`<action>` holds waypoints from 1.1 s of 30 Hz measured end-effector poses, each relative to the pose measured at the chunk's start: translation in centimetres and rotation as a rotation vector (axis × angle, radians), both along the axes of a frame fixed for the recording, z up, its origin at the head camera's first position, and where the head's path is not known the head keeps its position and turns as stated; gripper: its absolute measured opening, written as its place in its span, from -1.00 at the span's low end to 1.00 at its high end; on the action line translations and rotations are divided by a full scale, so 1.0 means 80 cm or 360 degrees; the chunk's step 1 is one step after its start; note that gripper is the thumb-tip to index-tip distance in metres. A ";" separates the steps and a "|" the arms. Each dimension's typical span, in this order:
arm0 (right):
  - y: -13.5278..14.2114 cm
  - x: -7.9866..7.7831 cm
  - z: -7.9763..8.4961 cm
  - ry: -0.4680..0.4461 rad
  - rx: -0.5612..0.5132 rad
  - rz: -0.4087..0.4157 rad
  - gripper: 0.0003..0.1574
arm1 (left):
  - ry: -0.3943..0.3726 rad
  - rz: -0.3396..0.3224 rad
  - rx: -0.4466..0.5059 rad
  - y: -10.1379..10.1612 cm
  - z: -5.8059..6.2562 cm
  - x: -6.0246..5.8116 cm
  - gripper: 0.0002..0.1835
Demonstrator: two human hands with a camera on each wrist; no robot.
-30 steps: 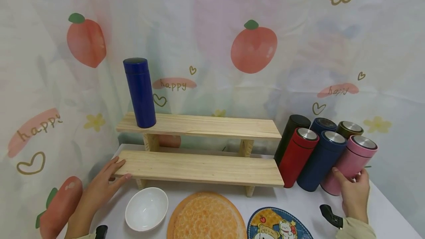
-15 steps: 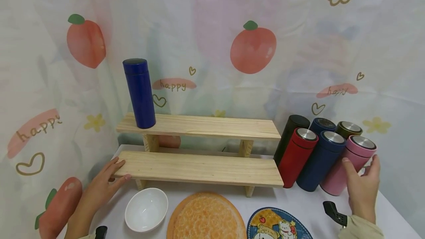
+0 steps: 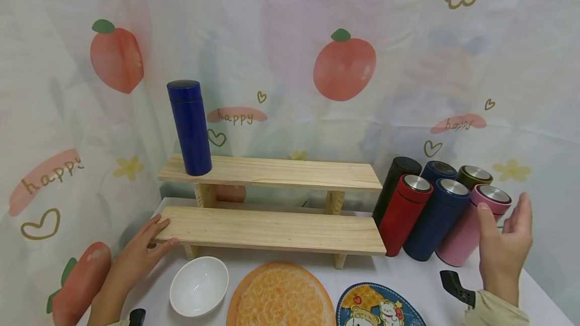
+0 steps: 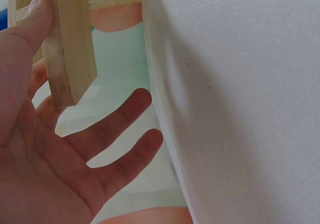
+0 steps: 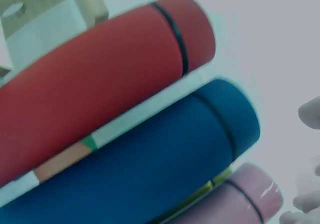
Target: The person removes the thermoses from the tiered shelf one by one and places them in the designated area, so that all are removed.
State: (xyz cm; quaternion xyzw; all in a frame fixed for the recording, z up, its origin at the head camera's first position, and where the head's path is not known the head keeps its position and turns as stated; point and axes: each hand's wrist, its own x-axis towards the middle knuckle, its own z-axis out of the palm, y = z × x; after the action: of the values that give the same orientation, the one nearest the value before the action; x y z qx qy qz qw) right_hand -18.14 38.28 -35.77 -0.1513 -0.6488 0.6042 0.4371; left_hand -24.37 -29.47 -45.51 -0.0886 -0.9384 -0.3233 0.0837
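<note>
My left hand [image 3: 136, 260] rests on the left end of the lower wooden shelf [image 3: 272, 227], thumb against its front edge and other fingers over the end. In the left wrist view, two fingers [image 4: 120, 119] spread free below the plank [image 4: 55, 49]. My right hand [image 3: 505, 245] is raised beside the pink thermos [image 3: 462, 230], fingers apart and holding nothing. The thermos stands upright, partly behind the thumb. Left of it are a navy thermos [image 3: 437, 220] and a red thermos [image 3: 405, 215]. In the right wrist view, fingertips [image 5: 311, 113] show at the right edge.
A black thermos [image 3: 399, 170], another blue one [image 3: 438, 171] and an olive one [image 3: 474, 177] stand behind. A blue thermos [image 3: 189, 130] stands on the upper shelf [image 3: 290, 171]. A white bowl [image 3: 199, 286], a round bread-patterned mat [image 3: 281, 296] and a cartoon mat [image 3: 380, 306] lie in front.
My right hand has let go of the pink thermos's side and moved up and to the right. The left hand stays on the shelf end, and the thermoses stand where they were.
</note>
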 end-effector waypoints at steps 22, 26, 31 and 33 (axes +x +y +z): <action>-0.100 -0.009 0.027 0.0351 0.0260 0.0383 -0.19 | -0.0071 0.0024 -0.0011 0.001 0.003 0.000 -0.12; -0.122 -0.012 0.025 0.0328 0.0354 0.0428 -0.21 | -0.0083 0.0017 0.0003 0.001 0.003 0.000 -0.12; -0.144 -0.015 0.022 0.0288 0.0358 0.0567 -0.20 | -0.0063 0.0014 0.0021 0.001 0.003 0.001 -0.13; -0.151 -0.017 0.020 0.0278 0.0386 0.0603 -0.20 | -0.0068 0.0019 0.0016 0.002 0.004 0.001 -0.13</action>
State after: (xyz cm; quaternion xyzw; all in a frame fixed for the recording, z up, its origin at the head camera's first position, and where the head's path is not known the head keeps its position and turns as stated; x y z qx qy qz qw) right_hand -19.50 26.19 -34.13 0.0795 -0.6932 0.6039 0.3853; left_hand -24.31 -29.35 -45.23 -0.0756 -0.9388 -0.3295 0.0661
